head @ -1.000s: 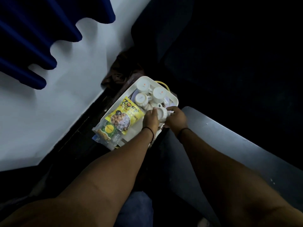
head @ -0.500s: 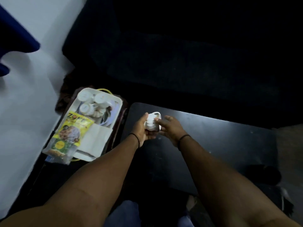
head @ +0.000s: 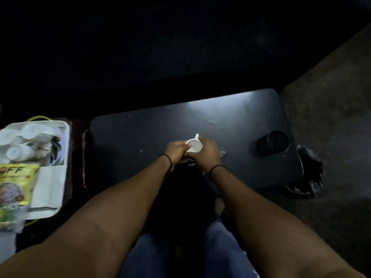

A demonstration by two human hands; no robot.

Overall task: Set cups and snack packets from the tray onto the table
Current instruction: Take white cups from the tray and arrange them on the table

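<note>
A small white cup (head: 194,145) sits between both my hands over the middle of the dark table (head: 140,133), its handle pointing away from me. My left hand (head: 176,151) grips its left side and my right hand (head: 206,152) wraps its right side. Whether the cup touches the table is hidden by my hands. The white tray (head: 49,197) lies at the far left and holds three more white cups (head: 30,131) at its far end. A yellow snack packet (head: 15,183) and a green-and-clear packet (head: 8,215) lie on its near end.
A round cup-holder recess (head: 273,142) is sunk into the table's right end. A black crumpled bag (head: 309,173) lies on the floor past the table's right edge. A yellow cord (head: 38,118) shows behind the tray. My knees in blue trousers (head: 220,247) are below the table.
Both hands lifted one white cup out of the tray and carried it right, over the dark table. The view swung right, so the tray now sits at the left edge.
</note>
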